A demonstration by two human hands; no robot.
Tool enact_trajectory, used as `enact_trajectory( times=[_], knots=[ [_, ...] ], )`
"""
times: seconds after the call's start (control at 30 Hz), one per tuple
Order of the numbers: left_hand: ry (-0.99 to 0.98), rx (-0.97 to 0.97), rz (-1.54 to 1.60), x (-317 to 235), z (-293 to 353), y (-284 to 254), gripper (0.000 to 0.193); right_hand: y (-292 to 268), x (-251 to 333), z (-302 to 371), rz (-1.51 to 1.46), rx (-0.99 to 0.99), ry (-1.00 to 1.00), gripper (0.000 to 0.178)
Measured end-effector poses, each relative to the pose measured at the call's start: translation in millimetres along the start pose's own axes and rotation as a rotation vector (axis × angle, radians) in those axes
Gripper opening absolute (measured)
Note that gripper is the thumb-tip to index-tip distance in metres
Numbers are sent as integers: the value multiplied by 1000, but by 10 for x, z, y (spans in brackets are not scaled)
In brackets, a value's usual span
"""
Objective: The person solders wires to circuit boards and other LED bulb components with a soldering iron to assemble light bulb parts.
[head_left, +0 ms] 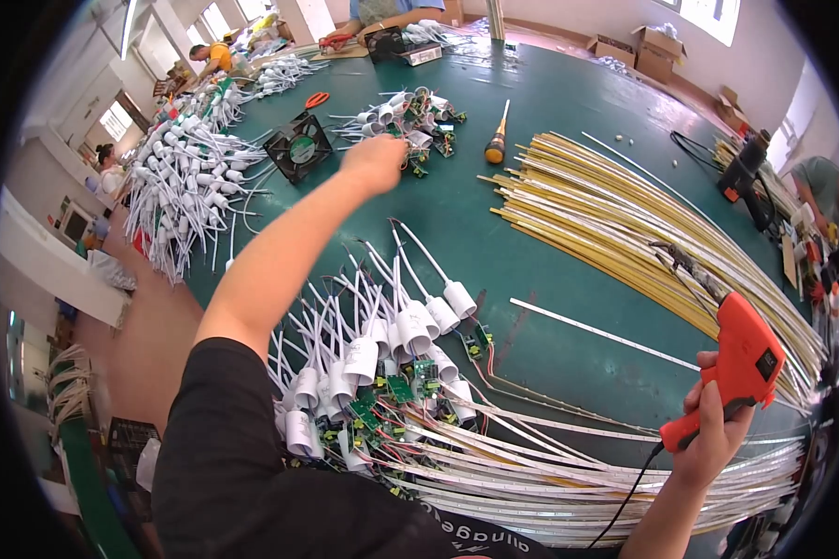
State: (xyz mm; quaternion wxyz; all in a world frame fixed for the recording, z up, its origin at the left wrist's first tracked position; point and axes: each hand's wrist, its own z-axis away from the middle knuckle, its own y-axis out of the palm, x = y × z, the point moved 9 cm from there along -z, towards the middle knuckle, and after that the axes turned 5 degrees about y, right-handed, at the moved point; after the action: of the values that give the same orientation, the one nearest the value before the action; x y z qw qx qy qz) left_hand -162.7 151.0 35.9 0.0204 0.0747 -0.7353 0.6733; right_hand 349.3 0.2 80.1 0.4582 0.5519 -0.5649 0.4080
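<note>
The left hand (375,166) is at the upper centre of the frame, its fingers curled in beside a small pile of white caps and circuit boards (418,119); whether it has hold of a piece, I cannot tell. The right hand (718,430), at the lower right, is closed around the grip of a red gun-shaped tool (751,347); the tool's tip points to the upper left, over a bundle of yellow and white strips (606,219), and a black cord (636,484) hangs from its grip.

At the lower centre lies a cluster of white cable caps (362,359) with green boards; white strips (569,477) run from there toward the lower right; a single white strip (606,334) lies above them on the green table (438,210). A screwdriver (498,140) is at the upper centre; a black fan (298,149) and orange-handled scissors (317,99) sit at the upper left, near a large heap of white caps (177,177).
</note>
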Motion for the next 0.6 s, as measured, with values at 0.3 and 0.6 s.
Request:
enact_trajectory(
  times=[0.3,0.6],
  knots=[
    [207,-79,41,421,122,411,23,47,-48,-24,-3,-10,25,39],
    [242,208,1008,-473,466,30,27,52,-40,-27,1,-10,45,40]
  ],
)
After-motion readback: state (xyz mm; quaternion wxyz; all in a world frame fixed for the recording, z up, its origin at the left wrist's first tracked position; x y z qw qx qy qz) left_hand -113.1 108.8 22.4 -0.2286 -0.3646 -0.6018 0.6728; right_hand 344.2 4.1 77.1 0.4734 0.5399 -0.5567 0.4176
